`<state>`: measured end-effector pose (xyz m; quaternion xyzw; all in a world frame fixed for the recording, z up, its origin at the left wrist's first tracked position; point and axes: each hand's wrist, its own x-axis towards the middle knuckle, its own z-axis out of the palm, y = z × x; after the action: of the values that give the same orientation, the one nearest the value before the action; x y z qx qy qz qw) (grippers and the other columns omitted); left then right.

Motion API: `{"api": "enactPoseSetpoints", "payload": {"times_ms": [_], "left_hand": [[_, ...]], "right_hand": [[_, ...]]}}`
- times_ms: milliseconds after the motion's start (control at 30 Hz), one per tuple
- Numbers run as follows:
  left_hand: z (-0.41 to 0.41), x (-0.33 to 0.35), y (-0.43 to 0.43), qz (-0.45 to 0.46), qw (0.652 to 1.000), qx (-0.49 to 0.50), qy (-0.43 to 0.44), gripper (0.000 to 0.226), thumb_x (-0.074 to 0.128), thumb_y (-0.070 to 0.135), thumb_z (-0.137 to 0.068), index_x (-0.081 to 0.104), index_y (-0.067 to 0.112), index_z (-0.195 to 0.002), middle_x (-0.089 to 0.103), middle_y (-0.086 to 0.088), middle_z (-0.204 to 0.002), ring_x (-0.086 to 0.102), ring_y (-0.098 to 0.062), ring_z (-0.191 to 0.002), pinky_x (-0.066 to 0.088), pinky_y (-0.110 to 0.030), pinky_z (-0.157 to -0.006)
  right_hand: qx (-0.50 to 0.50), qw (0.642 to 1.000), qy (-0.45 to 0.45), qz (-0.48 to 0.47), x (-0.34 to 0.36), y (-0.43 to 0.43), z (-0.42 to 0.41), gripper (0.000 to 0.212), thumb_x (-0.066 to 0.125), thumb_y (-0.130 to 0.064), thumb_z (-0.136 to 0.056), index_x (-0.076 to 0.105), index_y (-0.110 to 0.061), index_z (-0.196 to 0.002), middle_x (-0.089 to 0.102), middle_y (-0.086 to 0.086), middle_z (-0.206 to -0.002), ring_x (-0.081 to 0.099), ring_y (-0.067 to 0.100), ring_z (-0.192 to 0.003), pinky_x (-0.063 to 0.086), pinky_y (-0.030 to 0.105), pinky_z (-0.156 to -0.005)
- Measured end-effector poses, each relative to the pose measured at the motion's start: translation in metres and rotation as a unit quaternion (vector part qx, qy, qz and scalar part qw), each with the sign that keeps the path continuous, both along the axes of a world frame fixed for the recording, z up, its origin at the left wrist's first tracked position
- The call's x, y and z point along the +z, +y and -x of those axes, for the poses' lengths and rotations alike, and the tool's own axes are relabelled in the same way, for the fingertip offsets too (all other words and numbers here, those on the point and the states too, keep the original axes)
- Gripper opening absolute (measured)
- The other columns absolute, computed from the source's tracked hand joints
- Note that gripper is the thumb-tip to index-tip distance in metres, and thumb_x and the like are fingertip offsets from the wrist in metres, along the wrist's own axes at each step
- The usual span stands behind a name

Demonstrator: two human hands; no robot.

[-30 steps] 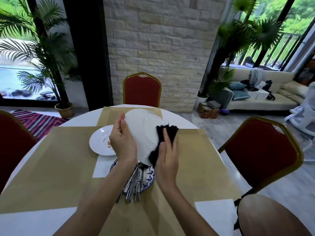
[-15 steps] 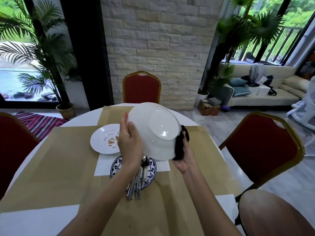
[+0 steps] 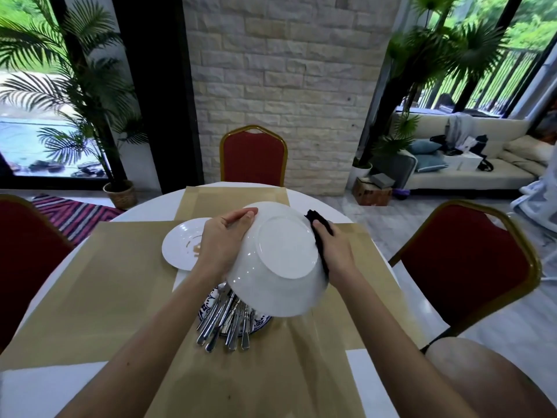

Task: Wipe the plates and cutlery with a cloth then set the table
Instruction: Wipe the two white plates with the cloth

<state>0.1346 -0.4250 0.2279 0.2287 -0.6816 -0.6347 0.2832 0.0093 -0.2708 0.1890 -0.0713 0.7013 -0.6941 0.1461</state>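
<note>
Our left hand grips one upturned plate; our right hand clutches one cloth against it; two others, soiled plate and blue plate, sit on the table.

The person's left forearm and right forearm are slender and bare. The left grip and right grip are bare-skinned too. A bare knee shows lower right.

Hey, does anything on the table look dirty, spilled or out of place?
Yes: the small white plate lying on the table beside the left hand has brownish smears, so it looks unwiped. The cutlery sits in a loose heap on the blue-patterned plate, handles overhanging its rim.
</note>
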Motion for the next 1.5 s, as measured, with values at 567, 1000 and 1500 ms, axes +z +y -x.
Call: {"api": "enactPoseSetpoints", "payload": {"times_ms": [567, 1000, 1500], "left_hand": [[0.007, -0.010, 0.008, -0.079, 0.985, 0.130, 0.086, 0.015, 0.064, 0.029, -0.089, 0.072, 0.025, -0.101, 0.071, 0.013, -0.101, 0.063, -0.002, -0.101, 0.047, -0.029, -0.100], [0.005, -0.016, -0.013, -0.068, 0.995, 0.014, 0.068, 0.012, 0.058, 0.033, -0.093, 0.066, 0.032, -0.101, 0.070, 0.005, -0.100, 0.062, -0.010, -0.090, 0.051, -0.018, -0.075], [0.001, 0.009, -0.010, -0.222, 0.947, -0.146, -0.178, 0.035, 0.043, 0.014, -0.100, 0.045, -0.009, -0.126, 0.060, -0.021, -0.083, 0.067, -0.027, -0.058, 0.059, -0.036, -0.053]], "right_hand": [[-0.047, 0.865, 0.480, -0.140, -0.057, -0.033, -0.107, 0.046, 0.025, -0.042, -0.103, 0.023, -0.040, -0.149, 0.018, -0.003, -0.159, 0.012, 0.027, -0.148, 0.018, 0.039, -0.118], [0.107, 0.943, -0.189, 0.253, 0.019, 0.013, -0.019, 0.038, 0.064, -0.026, -0.084, 0.064, -0.010, -0.119, 0.070, 0.011, -0.106, 0.069, 0.023, -0.088, 0.054, 0.043, -0.087], [0.223, 0.690, 0.648, -0.232, 0.025, 0.013, -0.046, 0.013, 0.056, -0.033, -0.088, 0.049, -0.030, -0.098, 0.062, -0.006, -0.066, 0.050, 0.019, -0.056, 0.024, 0.019, -0.044]]}}
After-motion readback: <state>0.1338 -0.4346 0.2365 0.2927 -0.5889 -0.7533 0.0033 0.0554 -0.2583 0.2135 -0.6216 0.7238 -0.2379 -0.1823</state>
